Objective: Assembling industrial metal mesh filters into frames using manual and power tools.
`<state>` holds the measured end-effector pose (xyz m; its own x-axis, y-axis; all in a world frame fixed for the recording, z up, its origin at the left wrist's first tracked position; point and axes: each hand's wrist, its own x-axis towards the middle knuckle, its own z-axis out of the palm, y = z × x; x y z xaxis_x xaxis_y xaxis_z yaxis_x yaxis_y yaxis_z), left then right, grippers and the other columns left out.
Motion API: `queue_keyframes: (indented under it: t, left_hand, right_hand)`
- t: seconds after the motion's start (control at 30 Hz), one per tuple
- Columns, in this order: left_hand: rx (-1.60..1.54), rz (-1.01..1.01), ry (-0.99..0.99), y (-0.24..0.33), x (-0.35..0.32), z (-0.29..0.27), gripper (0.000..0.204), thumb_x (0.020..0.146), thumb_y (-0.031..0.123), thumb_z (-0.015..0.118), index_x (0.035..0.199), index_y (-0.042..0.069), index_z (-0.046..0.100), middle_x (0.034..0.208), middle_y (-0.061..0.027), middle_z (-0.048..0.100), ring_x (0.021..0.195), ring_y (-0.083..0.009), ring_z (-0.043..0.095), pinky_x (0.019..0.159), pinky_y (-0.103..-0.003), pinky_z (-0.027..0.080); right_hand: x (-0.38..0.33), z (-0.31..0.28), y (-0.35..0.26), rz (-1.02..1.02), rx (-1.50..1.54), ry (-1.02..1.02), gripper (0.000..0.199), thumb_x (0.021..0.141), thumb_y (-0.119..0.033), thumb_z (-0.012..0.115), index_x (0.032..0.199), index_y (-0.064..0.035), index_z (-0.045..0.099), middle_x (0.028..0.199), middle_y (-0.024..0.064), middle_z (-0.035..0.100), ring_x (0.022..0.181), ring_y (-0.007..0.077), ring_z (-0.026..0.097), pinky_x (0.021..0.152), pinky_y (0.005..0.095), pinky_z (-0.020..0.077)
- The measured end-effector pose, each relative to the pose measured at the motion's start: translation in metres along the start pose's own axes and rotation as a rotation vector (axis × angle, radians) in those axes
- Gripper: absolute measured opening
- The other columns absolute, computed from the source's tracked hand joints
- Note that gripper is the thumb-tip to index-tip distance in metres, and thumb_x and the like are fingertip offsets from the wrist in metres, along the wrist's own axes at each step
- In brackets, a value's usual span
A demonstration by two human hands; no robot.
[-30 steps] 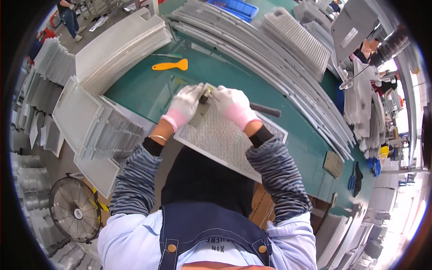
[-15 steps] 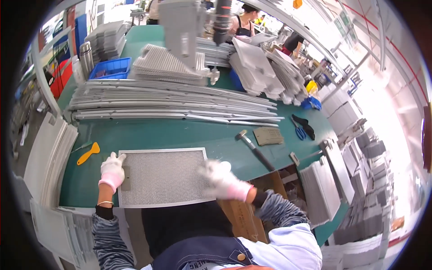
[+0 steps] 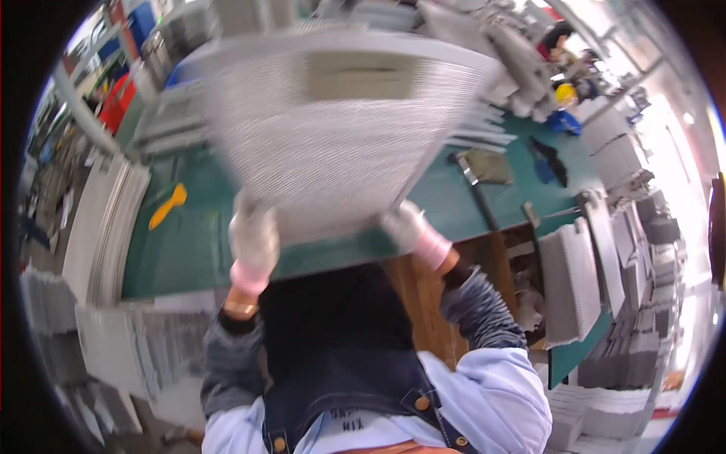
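The left hand [image 3: 255, 240], in a pale work glove with a pink cuff, was closed on the lower left edge of a large mesh panel [image 3: 340, 129], gripping it from below. The panel was a wide, grey-white rectangular sheet of fine metal mesh in a thin frame, with a darker rectangular patch near its upper middle; it was blurred by motion, so its finer texture could not be made out. It was held up off the green worktable [image 3: 189, 242], tilted toward the camera and filling most of the upper middle of the view. The right hand [image 3: 412, 227], gloved the same way, was clamped on the panel's lower right corner.

On the table to the left lay an orange scraper [image 3: 168, 206]. To the right of the panel lay a hammer [image 3: 476, 193], and further right a dark pair of gloves [image 3: 550, 157].

Half a second earlier the panel had lain flat on the table in front of the person, with a hand at each end; since then both hands had lifted it clear of the surface and raised it up.
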<state>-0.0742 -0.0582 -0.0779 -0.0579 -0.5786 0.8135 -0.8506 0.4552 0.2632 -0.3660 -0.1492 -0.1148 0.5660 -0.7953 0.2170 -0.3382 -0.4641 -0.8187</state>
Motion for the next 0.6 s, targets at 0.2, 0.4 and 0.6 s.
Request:
queue_keyframes:
  t: [0.2,0.4,0.6]
  left_hand:
    - [-0.787,-0.271,-0.050,0.056,0.023,0.006,0.038,0.090,0.004,0.063,0.126,-0.006,0.056,0.085,-0.0115,0.067,0.070,-0.0141,0.062,0.069,-0.025,0.051]
    - [-0.763,-0.070,-0.036,0.023,0.005,0.009,0.034,0.088,0.008,0.069,0.118,-0.006,0.062,0.090,-0.0143,0.068,0.076,-0.0205,0.067,0.071,-0.029,0.053]
    - [-0.809,-0.419,-0.006,0.022,-0.007,0.001,0.029,0.090,0.018,0.071,0.096,-0.009,0.062,0.095,-0.0134,0.067,0.068,-0.0115,0.050,0.063,-0.024,0.046]
  right_hand:
    - [0.003,-0.010,0.070,0.221,-0.120,-0.209,0.027,0.084,-0.006,0.066,0.110,0.0016,0.065,0.108,0.0109,0.066,0.101,0.0208,0.061,0.088,0.0330,0.0483]
    - [0.024,0.008,0.025,-0.044,-0.045,-0.354,0.018,0.083,-0.016,0.068,0.093,-0.0027,0.064,0.096,0.0090,0.062,0.092,0.0209,0.061,0.083,0.0319,0.0482]
    - [0.013,0.011,0.056,0.085,-0.234,-0.289,0.031,0.085,-0.020,0.067,0.112,-0.0040,0.066,0.110,0.0183,0.066,0.103,0.0352,0.061,0.091,0.0402,0.0477]
